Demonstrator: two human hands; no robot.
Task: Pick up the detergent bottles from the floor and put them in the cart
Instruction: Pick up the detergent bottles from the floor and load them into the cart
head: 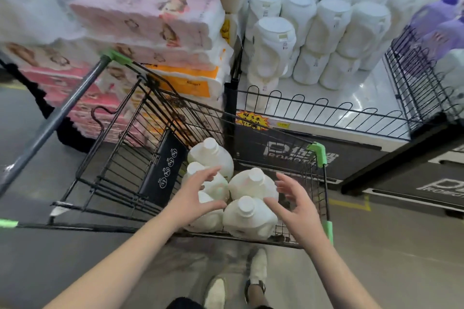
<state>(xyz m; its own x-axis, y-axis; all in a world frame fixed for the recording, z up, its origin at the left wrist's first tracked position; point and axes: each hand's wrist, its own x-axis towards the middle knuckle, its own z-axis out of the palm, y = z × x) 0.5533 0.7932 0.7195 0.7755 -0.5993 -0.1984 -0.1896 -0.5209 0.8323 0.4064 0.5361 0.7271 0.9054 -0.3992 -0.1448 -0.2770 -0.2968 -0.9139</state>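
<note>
Looking down into a black wire cart (319,153) with green corner guards. Inside, at the near right end of the basket: five white detergent bottles (253,183), all upright, caps up, packed touching one another in a tight cluster.

Over the left side of the cluster: left hand (198,195), fingers spread and gently bent, thumb low beside the nearest left bottle, gripping nothing. Contact with the bottle beneath: cannot tell. On the right side: right hand (296,208), fingers likewise splayed and loosely curved, thumb pointing at the nearest bottle, just beside it, holding nothing. Hands apart, one on each flank of the near bottles, bare forearms reaching in over the near rim.

Left of the bottles, inside the basket: a black flap (163,170) with white round icons. Up left: grey handle bar (62,113).

Beyond the cart, left: stacked pink and orange tissue packs (150,20). Right: a low display shelf (351,98) fenced with wire, carrying rows of white shelf bottles (326,22). Far right: purple bottles (439,27).

Below the cart: two light shoes (258,266) on the grey floor (389,246).
</note>
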